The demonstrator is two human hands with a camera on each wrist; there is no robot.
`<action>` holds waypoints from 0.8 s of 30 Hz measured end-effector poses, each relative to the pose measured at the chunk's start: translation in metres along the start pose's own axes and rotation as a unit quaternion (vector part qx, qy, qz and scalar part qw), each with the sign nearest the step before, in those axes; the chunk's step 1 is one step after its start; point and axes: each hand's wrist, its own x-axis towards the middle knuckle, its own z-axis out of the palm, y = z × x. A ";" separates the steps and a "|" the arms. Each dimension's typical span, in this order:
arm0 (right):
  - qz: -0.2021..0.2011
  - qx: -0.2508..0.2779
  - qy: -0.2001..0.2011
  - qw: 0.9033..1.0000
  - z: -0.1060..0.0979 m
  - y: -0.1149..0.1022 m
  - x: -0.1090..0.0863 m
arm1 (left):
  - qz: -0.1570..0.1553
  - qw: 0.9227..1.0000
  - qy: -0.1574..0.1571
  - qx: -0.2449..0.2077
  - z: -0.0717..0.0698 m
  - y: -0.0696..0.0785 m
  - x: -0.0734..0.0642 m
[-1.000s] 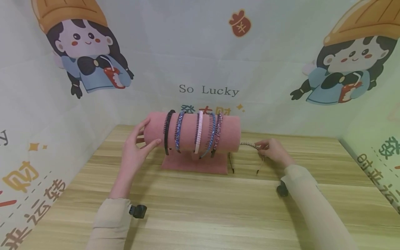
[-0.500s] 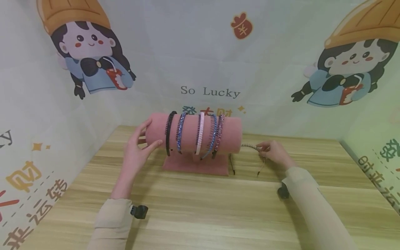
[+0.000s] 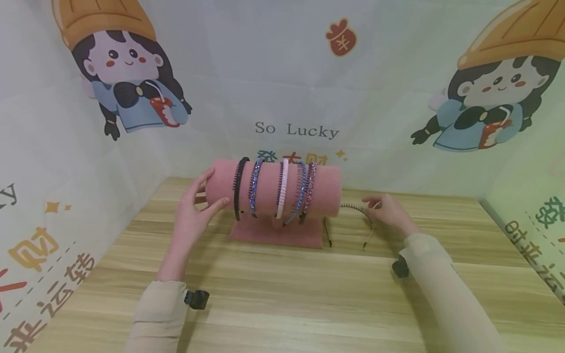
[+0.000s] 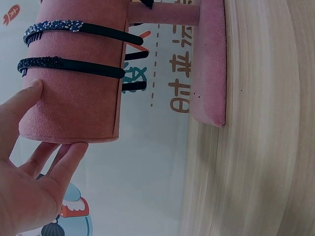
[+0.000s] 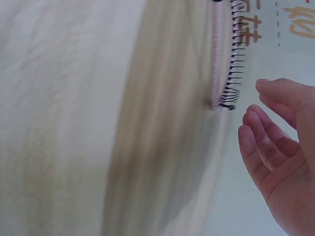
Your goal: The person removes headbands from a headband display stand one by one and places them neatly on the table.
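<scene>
Pink roll (image 3: 268, 185): left hand (image 3: 192, 212) gripped its left end. Toothed headband (image 5: 215, 54) lay just left of the nearer right hand (image 3: 390, 212), empty, loose-fingered; opening faced nearward.

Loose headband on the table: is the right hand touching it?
Apart: in the right wrist view, a plain gap separates the right hand and the loose headband, with backdrop showing between.

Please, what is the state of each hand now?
Left hand: holding the stand by its end.
Right hand: open, near the loose headband.
</scene>
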 end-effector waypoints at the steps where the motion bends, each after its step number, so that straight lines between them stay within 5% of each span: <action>1: -0.001 -0.003 0.003 1.000 -0.001 -0.002 0.001 | -0.001 1.000 0.000 0.001 0.000 0.000 0.000; 24: -0.049 -0.001 0.111 0.993 -0.026 -0.047 0.009 | 0.001 1.000 0.003 0.004 0.001 0.000 0.000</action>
